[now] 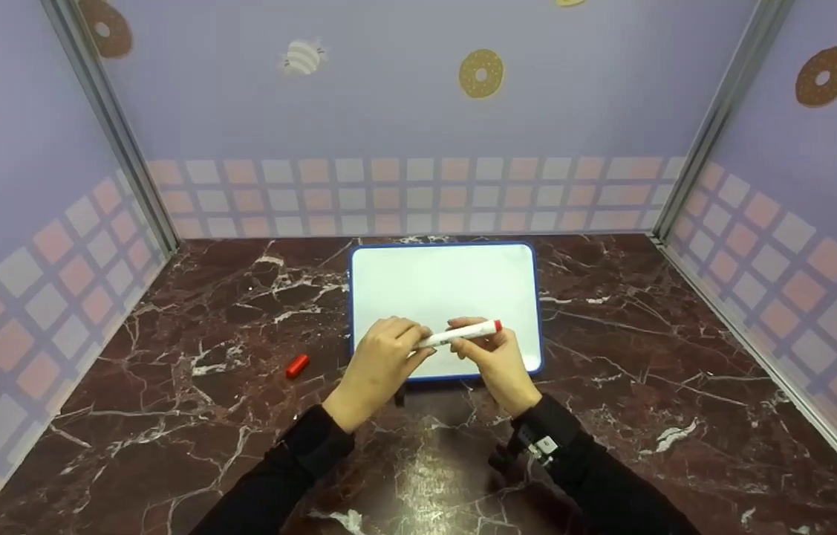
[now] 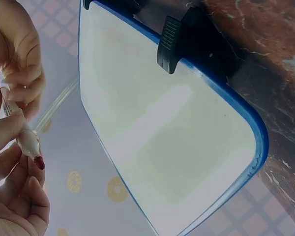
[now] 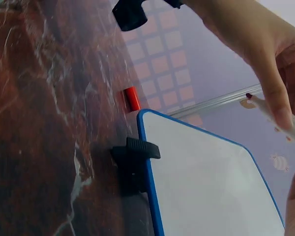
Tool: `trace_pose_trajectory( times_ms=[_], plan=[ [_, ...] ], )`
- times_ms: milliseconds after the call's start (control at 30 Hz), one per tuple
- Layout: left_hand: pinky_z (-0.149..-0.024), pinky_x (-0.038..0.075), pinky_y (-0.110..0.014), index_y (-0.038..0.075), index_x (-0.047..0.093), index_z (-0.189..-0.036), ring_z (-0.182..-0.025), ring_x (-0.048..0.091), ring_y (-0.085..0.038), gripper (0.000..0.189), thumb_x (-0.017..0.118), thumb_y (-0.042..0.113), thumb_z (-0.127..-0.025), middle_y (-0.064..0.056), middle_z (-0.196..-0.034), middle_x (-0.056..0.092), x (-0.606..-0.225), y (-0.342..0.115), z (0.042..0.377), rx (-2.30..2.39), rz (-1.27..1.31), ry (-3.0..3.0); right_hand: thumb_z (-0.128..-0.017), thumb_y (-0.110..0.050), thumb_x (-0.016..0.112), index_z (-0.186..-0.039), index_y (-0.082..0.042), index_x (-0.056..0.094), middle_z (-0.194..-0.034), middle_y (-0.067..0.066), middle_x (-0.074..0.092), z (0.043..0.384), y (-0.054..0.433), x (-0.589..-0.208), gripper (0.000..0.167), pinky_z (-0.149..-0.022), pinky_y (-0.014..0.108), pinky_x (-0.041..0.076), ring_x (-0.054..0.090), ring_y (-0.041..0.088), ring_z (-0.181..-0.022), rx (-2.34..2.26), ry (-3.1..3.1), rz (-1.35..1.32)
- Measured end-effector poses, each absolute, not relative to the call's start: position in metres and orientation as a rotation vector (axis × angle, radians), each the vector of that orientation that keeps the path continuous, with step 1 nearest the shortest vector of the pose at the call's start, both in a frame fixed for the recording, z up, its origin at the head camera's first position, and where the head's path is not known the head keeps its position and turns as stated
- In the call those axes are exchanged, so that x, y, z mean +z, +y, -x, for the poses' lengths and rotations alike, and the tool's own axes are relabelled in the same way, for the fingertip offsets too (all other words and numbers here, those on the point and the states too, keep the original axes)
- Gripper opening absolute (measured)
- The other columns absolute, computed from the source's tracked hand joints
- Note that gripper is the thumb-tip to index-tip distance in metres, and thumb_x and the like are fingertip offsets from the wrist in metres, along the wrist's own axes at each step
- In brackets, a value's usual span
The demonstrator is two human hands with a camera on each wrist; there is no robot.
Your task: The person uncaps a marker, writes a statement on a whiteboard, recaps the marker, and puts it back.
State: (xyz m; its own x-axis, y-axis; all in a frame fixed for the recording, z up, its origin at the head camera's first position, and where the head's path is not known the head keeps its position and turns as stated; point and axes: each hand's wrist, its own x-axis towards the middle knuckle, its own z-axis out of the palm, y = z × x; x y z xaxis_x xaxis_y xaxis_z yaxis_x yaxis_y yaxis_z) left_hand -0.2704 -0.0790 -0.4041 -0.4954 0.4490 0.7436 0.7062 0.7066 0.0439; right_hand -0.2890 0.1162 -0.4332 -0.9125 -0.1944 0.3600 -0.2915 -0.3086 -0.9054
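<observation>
Both hands hold a white marker (image 1: pixel 463 333) in front of the whiteboard (image 1: pixel 448 290). My left hand (image 1: pixel 382 353) pinches the barrel toward its left end; the uncapped dark red tip shows past these fingers in both wrist views. On the other side, my right hand (image 1: pixel 494 362) has thumb and fingers about the barrel, near its red back end. A red marker cap (image 1: pixel 298 365) lies on the table, left of the board. The blue-framed whiteboard leans back and has no marks that I can see.
Black clip-like feet (image 2: pixel 171 44) support the board's lower edge. The dark red marbled table (image 1: pixel 203 416) reaches patterned purple walls (image 1: pixel 388 96) at the back and both sides. A black camera mount (image 3: pixel 130 14) is strapped at the left wrist.
</observation>
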Motion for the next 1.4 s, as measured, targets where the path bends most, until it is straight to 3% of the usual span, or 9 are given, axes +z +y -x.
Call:
trace_pose_trajectory(
  times_ms=[133,267,433,600,800,1000,1100,1300,1400],
  plan=[
    [-0.076,0.056,-0.032,0.005,0.073,-0.102,-0.083,0.066,-0.02,0.028,0.081,0.023,-0.081,-0.004,-0.093,0.072,-0.402,-0.078,0.272,-0.475,0.875,-2.222,-0.091,0.009,0.062,-0.106,0.019,0.062,-0.084,0.001,0.071,0.29,0.115,-0.433,0.018,-0.073,0.021,0.053,0.065,0.011,-0.076,2.395,-1.75,-0.597],
    [-0.094,0.057,-0.039,0.001,0.069,-0.118,-0.101,0.068,-0.027,0.048,0.077,0.033,-0.084,-0.012,-0.111,0.072,-0.389,-0.085,0.278,-0.556,0.789,-2.284,-0.092,0.009,0.061,-0.097,0.006,0.067,-0.081,0.003,0.069,0.295,0.115,-0.43,0.009,-0.071,0.023,0.055,0.065,0.013,-0.072,2.395,-1.665,-0.558],
    [-0.107,0.049,-0.045,0.0,0.062,-0.129,-0.12,0.06,-0.036,0.048,0.072,0.025,-0.09,-0.019,-0.127,0.065,-0.371,-0.106,0.294,-0.662,0.539,-2.302,-0.092,0.004,0.064,-0.093,0.007,0.062,-0.078,0.003,0.067,0.304,0.111,-0.424,0.004,-0.067,0.023,0.056,0.065,0.013,-0.069,2.301,-1.605,-0.559],
    [-0.109,0.046,-0.051,-0.003,0.049,-0.143,-0.128,0.051,-0.043,0.055,0.068,0.013,-0.094,-0.026,-0.14,0.053,-0.376,-0.127,0.309,-0.675,0.354,-2.408,-0.093,0.002,0.062,-0.097,0.017,0.058,-0.085,0.006,0.069,0.31,0.101,-0.42,0.017,-0.067,0.023,0.057,0.066,0.012,-0.069,2.169,-1.613,-0.621],
    [-0.114,0.037,-0.058,-0.007,0.026,-0.153,-0.133,0.045,-0.049,0.062,0.055,0.01,-0.1,-0.032,-0.147,0.043,-0.39,-0.146,0.323,-0.879,0.258,-2.683,-0.093,0.006,0.056,-0.105,0.019,0.063,-0.104,0.029,0.068,0.319,0.081,-0.422,0.018,-0.076,0.025,0.059,0.069,0.012,-0.079,2.022,-1.616,-0.731],
    [-0.107,0.047,-0.052,-0.003,0.012,-0.157,-0.134,0.047,-0.045,0.064,0.046,0.009,-0.104,-0.033,-0.15,0.039,-0.4,-0.16,0.335,-1.339,0.26,-2.835,-0.086,0.009,0.069,-0.087,0.014,0.067,-0.084,0.03,0.068,0.331,0.057,-0.426,0.006,-0.061,0.019,0.055,0.064,0.008,-0.064,1.876,-1.613,-0.616],
    [-0.102,0.05,-0.055,-0.001,0.01,-0.158,-0.134,0.046,-0.047,0.063,0.043,0.011,-0.105,-0.036,-0.15,0.035,-0.406,-0.165,0.34,-1.612,0.223,-2.813,-0.086,0.009,0.069,-0.084,0.014,0.065,-0.072,0.033,0.064,0.335,0.046,-0.425,0.007,-0.054,0.017,0.05,0.061,0.009,-0.057,1.859,-1.638,-0.587],
    [-0.103,0.047,-0.06,-0.007,0.007,-0.156,-0.14,0.035,-0.05,0.06,0.038,0.011,-0.108,-0.039,-0.151,0.029,-0.419,-0.171,0.347,-1.945,0.229,-2.731,-0.088,0.008,0.066,-0.084,0.014,0.064,-0.07,0.033,0.065,0.328,0.031,-0.413,0.008,-0.057,0.017,0.053,0.066,0.016,-0.059,1.874,-1.741,-0.606],
    [-0.101,0.049,-0.059,-0.009,0.009,-0.155,-0.139,0.036,-0.05,0.059,0.038,0.009,-0.107,-0.04,-0.149,0.032,-0.422,-0.171,0.349,-1.974,0.258,-2.706,-0.088,0.009,0.066,-0.082,0.014,0.064,-0.071,0.03,0.067,0.327,0.026,-0.41,0.008,-0.058,0.018,0.055,0.067,0.019,-0.06,1.861,-1.773,-0.602]
  ],
)
